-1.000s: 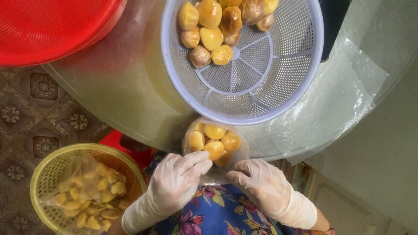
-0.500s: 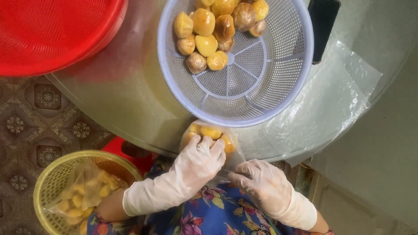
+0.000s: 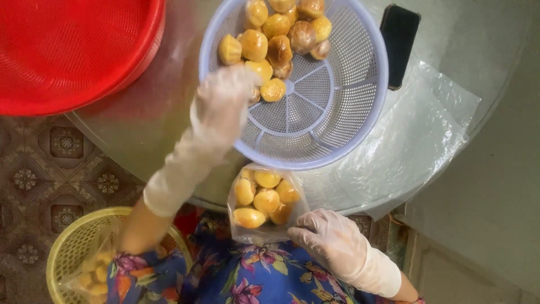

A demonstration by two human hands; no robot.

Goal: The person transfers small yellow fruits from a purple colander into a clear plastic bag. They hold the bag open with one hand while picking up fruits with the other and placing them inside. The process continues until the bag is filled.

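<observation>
A round pale-blue perforated basket (image 3: 360,129) stands on the table with several golden-brown small cakes (image 3: 278,25) heaped at its far side. My left hand (image 3: 225,104), in a thin white glove and blurred by motion, reaches into the basket with its fingertips over the nearest cakes. Whether it grips one is unclear. At the table's near edge, a small clear plastic bag (image 3: 264,197) holds several cakes. My gloved right hand (image 3: 332,239) holds that bag at its lower right side.
A large red basket (image 3: 56,50) stands at the far left of the round glass table (image 3: 140,124). A dark phone (image 3: 399,45) and loose clear plastic sheets (image 3: 410,141) lie to the right. Down on the patterned floor is a yellow basket (image 3: 67,242) with bagged cakes.
My left hand has left the bag and reached up into the blue basket. The right hand keeps hold of the bag, which now shows more cakes.
</observation>
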